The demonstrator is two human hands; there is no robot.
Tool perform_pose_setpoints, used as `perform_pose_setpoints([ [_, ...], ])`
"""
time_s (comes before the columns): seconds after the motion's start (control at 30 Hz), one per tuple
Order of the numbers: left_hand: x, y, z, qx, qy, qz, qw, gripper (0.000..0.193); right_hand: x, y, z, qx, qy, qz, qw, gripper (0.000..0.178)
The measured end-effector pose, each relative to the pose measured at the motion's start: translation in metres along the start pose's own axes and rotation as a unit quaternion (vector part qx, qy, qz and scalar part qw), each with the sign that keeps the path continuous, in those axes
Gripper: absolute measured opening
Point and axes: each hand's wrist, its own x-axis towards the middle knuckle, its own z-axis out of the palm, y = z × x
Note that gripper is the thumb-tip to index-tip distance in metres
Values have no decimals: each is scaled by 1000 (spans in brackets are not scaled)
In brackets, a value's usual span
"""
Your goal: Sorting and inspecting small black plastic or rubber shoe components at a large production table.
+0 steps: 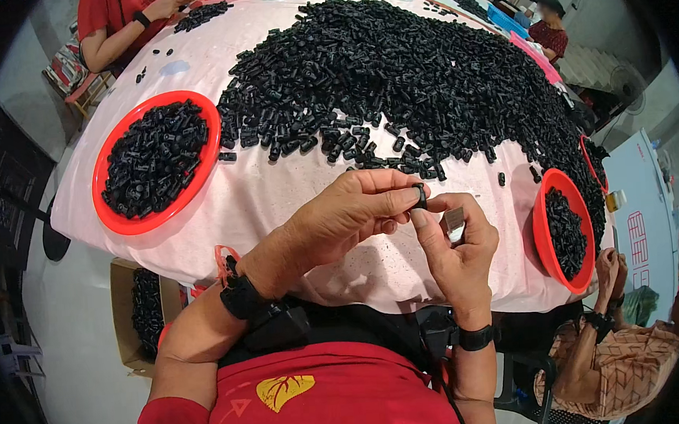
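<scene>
Over the near side of the table, my left hand pinches a small black cylindrical piece between thumb and fingers. My right hand meets it there, its thumb tip close to the black piece. Tucked in the curled fingers of that right hand is a small flat tool with a pale, shiny face, perhaps a blade; its exact kind cannot be made out. Just beyond both hands spreads a large heap of similar black pieces.
A red basin full of black pieces stands at left, another red basin at right. Pink cloth covers the table. Below its left edge sits a cardboard box with more pieces. Other people work at the far left, far right and near right.
</scene>
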Motion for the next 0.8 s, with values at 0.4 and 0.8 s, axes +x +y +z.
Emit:
perform_pose_setpoints([
  [0.4,-1,2,-1,42,-58,-17,997,30,1,11,-10,-53,-81,49,994,30],
  [0.8,0,1,-2,63,-56,-20,996,33,0,17,-8,-96,-79,30,992,38],
])
